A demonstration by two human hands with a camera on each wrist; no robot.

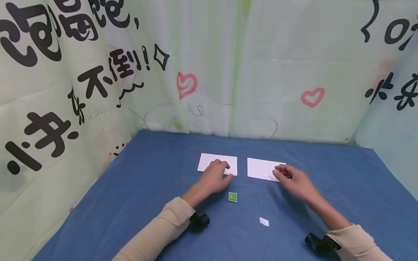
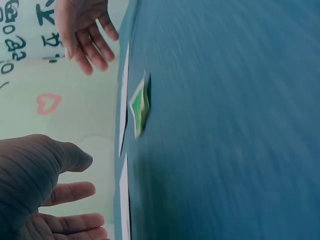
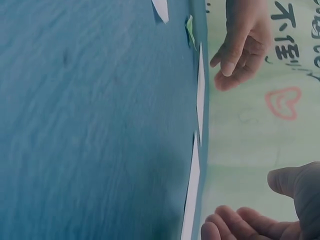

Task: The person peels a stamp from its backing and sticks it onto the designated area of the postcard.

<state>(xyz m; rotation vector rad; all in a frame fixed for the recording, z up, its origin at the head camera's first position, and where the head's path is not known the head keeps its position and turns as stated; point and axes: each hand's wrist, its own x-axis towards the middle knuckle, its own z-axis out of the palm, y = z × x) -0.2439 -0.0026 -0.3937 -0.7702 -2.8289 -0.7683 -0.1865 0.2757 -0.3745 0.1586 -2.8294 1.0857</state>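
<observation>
The green stamp (image 1: 232,197) lies on the blue bench (image 1: 156,174). Beyond it, to its left and right, lie two white cards (image 1: 262,169); nearer the person and right of it, a white scrap (image 1: 264,222). The left hand (image 1: 215,177) hovers beyond and left of the stamp, the right hand (image 1: 296,182) beyond and right, both with fingers loosely spread, gripping nothing.

A pale green fabric backdrop (image 1: 274,47) rose behind and beside the blue tablecloth (image 1: 140,181), its left part printed with large black Chinese characters (image 1: 122,67), a four-pointed star outline (image 1: 161,57) and, near the cloth's edge, a small smiley face (image 1: 117,149). Two pink hearts (image 1: 187,85) (image 1: 312,97) marked the back, and more black lettering (image 1: 406,92) ran down the right side.
</observation>
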